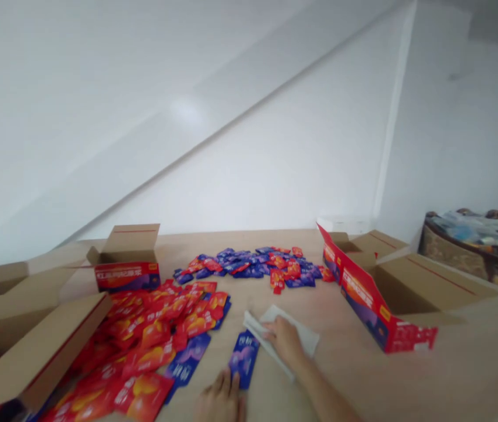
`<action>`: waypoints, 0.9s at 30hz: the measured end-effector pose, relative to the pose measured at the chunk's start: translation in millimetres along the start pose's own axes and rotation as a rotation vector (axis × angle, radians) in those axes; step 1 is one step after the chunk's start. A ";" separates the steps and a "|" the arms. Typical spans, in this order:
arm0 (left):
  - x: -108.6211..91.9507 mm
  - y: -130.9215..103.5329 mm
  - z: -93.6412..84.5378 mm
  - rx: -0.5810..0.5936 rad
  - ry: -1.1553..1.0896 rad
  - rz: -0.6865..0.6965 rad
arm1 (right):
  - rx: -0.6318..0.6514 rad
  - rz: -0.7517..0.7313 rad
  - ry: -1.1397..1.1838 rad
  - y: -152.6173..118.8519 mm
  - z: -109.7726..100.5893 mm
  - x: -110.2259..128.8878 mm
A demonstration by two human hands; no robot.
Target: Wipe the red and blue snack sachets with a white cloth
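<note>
On the table in front of me lies a blue sachet (244,358) with pale purple fruit printed on it. The fingers of my left hand (220,400) press together on its lower end, holding it to the table. Just to the right, my right hand (286,339) has its fingers closed on a folded white cloth or paper wipe (305,335), whose left edge lies against the sachet. To the left is a heap of red sachets (150,334) with orange fruit prints, and a few blue ones (187,360) stick out from it.
A second pile of blue and red sachets (249,266) lies farther back. Open red-fronted cartons stand at right (363,299) and back left (128,275). A larger open brown box (42,351) fills the near left. A cluttered seat (455,249) is beyond the table's right side.
</note>
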State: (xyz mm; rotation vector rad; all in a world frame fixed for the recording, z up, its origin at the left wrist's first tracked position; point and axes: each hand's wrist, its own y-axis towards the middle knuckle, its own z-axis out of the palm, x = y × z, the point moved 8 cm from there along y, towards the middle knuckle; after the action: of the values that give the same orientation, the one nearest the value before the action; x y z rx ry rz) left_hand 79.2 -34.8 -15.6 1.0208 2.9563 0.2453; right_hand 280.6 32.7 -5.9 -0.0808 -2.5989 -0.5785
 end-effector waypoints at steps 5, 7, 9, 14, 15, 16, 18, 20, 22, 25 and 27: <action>-18.5 -5.6 -40.0 0.031 0.001 0.032 | 0.092 0.035 0.115 -2.0 -15.0 8.3; -20.8 -5.7 -42.2 0.029 -0.009 0.030 | 0.076 -0.083 0.275 -3.0 -16.6 20.9; -21.9 -6.0 -44.1 0.006 -0.019 0.019 | 0.110 -0.225 0.377 -7.8 -14.0 38.5; -24.6 -5.0 -45.5 0.018 -0.079 -0.033 | 0.344 -0.427 0.296 -26.0 10.4 72.9; -25.1 -4.4 -46.1 0.014 -0.084 -0.040 | 0.348 -0.407 0.258 -26.5 12.8 73.4; -25.6 -3.5 -46.9 0.007 -0.083 -0.046 | 0.339 -0.368 0.222 -25.6 13.8 72.0; -26.2 -1.1 -47.3 0.007 -0.069 -0.052 | 0.316 -0.258 0.145 -21.9 13.1 65.0; -25.3 2.3 -46.8 0.031 -0.055 -0.064 | 0.285 -0.138 0.053 -16.9 8.5 54.8; -20.9 5.8 -45.9 0.077 -0.053 -0.107 | 0.258 -0.041 -0.036 -11.4 1.5 43.5; -13.0 8.8 -45.8 0.135 -0.067 -0.177 | 0.225 0.074 -0.151 -2.2 -10.3 21.3; -11.5 9.0 -48.7 0.127 -0.075 -0.176 | 0.204 0.154 -0.205 3.4 -17.9 1.5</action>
State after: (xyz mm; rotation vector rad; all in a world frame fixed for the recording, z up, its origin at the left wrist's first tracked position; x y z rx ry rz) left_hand 91.1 -42.0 33.3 0.7532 3.0008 0.0175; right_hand 287.7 28.3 10.4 -0.2842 -2.8016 -0.2601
